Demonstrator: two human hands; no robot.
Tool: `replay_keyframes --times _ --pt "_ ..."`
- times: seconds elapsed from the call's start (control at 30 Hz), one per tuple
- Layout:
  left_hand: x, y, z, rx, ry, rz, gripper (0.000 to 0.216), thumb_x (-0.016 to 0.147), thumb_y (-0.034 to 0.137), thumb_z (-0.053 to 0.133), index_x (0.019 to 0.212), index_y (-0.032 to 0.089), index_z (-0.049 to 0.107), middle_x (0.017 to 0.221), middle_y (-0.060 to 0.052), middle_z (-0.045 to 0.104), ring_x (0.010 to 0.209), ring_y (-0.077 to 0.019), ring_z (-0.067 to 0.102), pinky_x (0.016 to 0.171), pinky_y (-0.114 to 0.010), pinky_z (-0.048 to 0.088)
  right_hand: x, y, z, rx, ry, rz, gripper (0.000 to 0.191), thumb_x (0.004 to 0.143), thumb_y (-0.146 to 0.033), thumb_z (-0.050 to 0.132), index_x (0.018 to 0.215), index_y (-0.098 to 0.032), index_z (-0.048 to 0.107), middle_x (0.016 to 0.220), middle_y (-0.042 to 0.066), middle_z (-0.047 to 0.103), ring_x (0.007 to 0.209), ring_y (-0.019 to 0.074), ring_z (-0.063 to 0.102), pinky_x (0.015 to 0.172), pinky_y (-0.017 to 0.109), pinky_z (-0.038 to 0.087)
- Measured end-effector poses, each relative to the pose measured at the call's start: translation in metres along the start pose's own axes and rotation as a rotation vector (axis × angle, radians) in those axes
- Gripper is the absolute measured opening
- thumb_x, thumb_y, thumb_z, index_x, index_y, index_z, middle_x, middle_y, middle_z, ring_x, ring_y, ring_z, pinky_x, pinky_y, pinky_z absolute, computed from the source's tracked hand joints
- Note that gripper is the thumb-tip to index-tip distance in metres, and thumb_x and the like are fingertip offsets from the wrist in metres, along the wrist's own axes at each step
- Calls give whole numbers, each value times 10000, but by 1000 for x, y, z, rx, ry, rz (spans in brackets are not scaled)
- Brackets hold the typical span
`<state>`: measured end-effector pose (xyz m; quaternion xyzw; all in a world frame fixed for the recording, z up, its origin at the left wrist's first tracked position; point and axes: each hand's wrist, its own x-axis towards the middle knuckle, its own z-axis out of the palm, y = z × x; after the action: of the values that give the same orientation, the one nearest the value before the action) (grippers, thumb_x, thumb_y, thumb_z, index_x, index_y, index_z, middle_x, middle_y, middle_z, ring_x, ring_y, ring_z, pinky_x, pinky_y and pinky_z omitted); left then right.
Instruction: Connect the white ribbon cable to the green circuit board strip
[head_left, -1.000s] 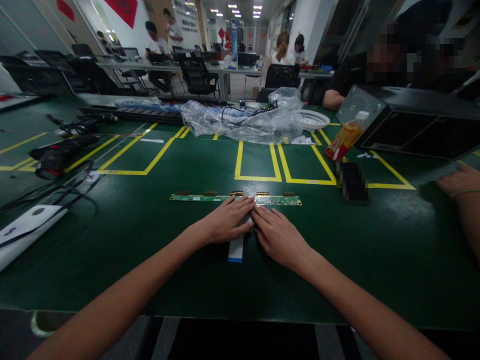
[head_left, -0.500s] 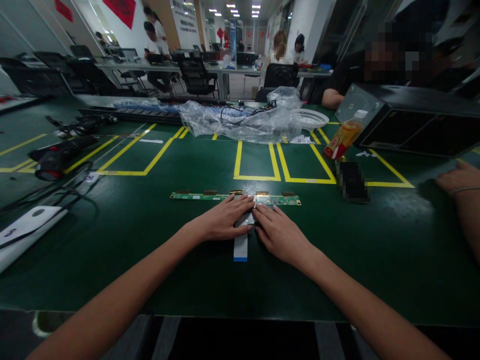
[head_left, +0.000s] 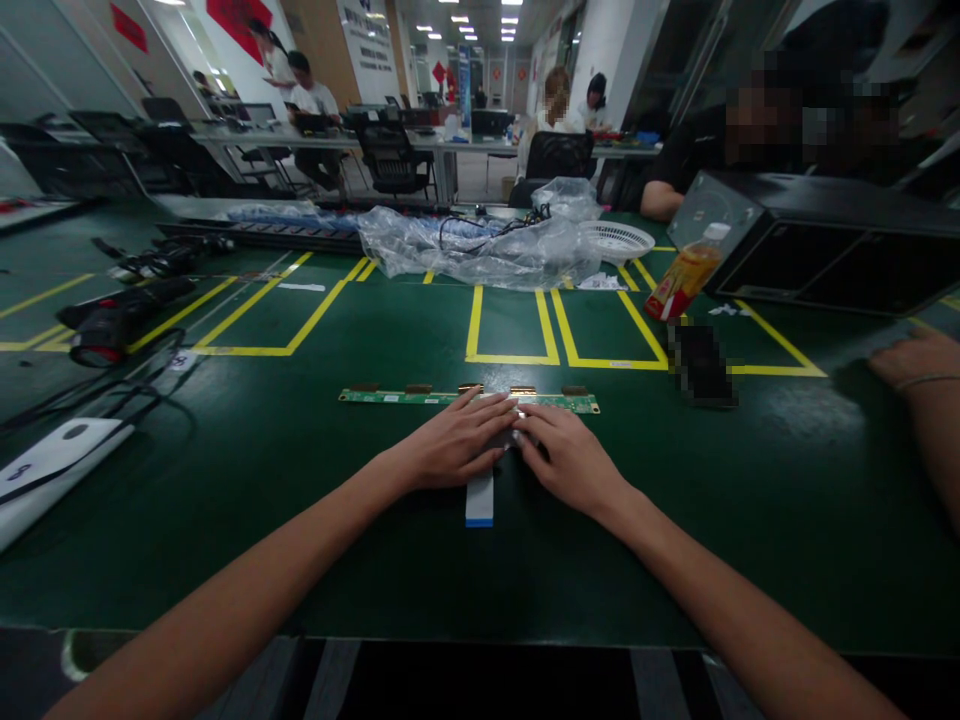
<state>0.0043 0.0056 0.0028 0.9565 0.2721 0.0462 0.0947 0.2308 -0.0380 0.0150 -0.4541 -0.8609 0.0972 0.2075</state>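
Note:
A long, narrow green circuit board [head_left: 397, 397] with brown-gold tabs along its far edge lies on the green table. From its middle a white flat ribbon cable [head_left: 480, 495] runs toward me, ending in a blue strip. My left hand [head_left: 457, 440] rests flat across the cable, fingers stretched out and tips at the board's near edge. My right hand [head_left: 570, 455] is beside it, fingers bent and thumb close to the index finger at a small shiny silver piece [head_left: 514, 438]. The fingers partly cover this piece and the place where cable and board meet.
Clear plastic wrapping [head_left: 480, 250], a white basket [head_left: 619, 240] and a drink bottle [head_left: 686, 272] stand farther back. A dark phone-like object [head_left: 703, 365] lies right, near a co-worker's hand [head_left: 915, 360]. A large black box [head_left: 832, 245] is behind. Cables and a white case [head_left: 60, 465] lie left.
My right hand has shifted slightly right, and its fingers have bent more, drawing away from my left hand's fingertips. My left hand stays flat on the cable.

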Motion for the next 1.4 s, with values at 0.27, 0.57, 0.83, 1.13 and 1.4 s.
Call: replay_keyframes --times 0.27,0.57,0.83,1.13,1.4 --pt "-13 -58 1 116 -1 -518 628 1060 388 199 1588 55 268 1656 -166 230 1534 -308 208 1222 -518 213 2 10 -9 66 90 79 231 984 -229 505 1113 -193 693 1227 112 725 1170 262 655 994 463 510" --pt "-91 -149 -23 121 73 -1271 748 1007 532 194 1560 46 320 1629 -249 251 1490 -450 242 1133 -694 265 2 7 -12 92 38 74 252 992 -236 488 1133 -178 689 1226 123 722 1149 268 660 1002 484 512" --pt "-81 -138 -18 192 137 -1246 816 1001 593 197 1558 7 306 1616 -291 241 1509 -453 184 1142 -717 193 2 7 -11 91 24 84 261 998 -252 493 1150 -181 694 1225 113 724 1153 265 657 1005 477 517" --pt "-8 -33 1 98 2 -218 735 1025 618 342 1595 159 288 1653 -148 255 1541 -306 181 1229 -503 181 1 5 -6 63 -30 -2 343 983 -243 510 1293 -202 653 1400 124 634 1308 259 570 1104 493 462" --pt "-16 -47 -13 163 60 -317 612 1062 539 277 1527 166 416 1609 -130 367 1502 -280 297 1212 -476 237 0 2 -1 -2 -151 -38 416 956 -245 554 1361 -172 611 1480 144 564 1388 275 495 1167 496 392"
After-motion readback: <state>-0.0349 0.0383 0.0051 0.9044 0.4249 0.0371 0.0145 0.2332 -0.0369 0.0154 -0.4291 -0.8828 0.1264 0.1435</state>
